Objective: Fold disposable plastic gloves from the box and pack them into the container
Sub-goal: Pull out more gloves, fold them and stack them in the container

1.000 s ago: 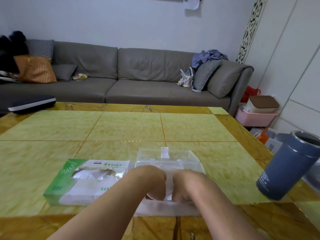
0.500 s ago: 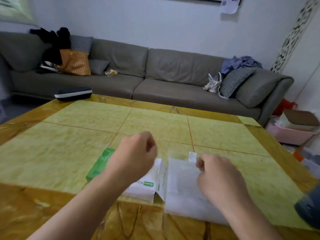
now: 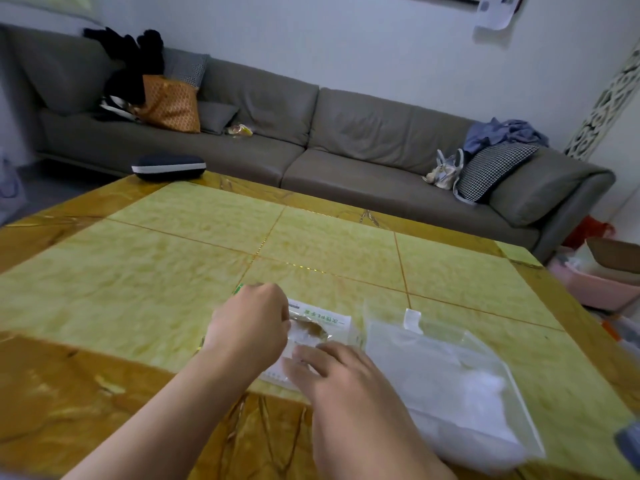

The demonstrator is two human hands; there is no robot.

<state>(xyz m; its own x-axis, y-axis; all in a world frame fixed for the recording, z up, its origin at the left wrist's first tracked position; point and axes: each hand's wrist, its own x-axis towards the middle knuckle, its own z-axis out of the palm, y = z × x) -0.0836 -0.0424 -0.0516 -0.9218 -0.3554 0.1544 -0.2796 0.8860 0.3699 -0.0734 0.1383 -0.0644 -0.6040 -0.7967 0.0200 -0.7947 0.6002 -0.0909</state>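
Observation:
The white and green glove box (image 3: 327,315) lies on the yellow table (image 3: 156,289), mostly covered by my hands. My left hand (image 3: 249,329) hovers over the box's opening with curled fingers, pinching thin clear glove plastic (image 3: 306,336) there. My right hand (image 3: 332,372) rests with straight fingers on the near side of the box. To the right stands the clear plastic container (image 3: 433,344), with whitish folded gloves (image 3: 474,393) visible inside it and a small tab (image 3: 412,318) at its far edge.
A blue-grey cup (image 3: 630,445) shows at the lower right edge. A dark case (image 3: 168,167) lies at the table's far left corner. A grey sofa (image 3: 346,140) runs behind the table, and a pink bin (image 3: 595,289) stands on the floor to the right.
Both hands have left the container and moved left onto the glove box. The left hand dropped to the opening; the right hand uncurled onto the box.

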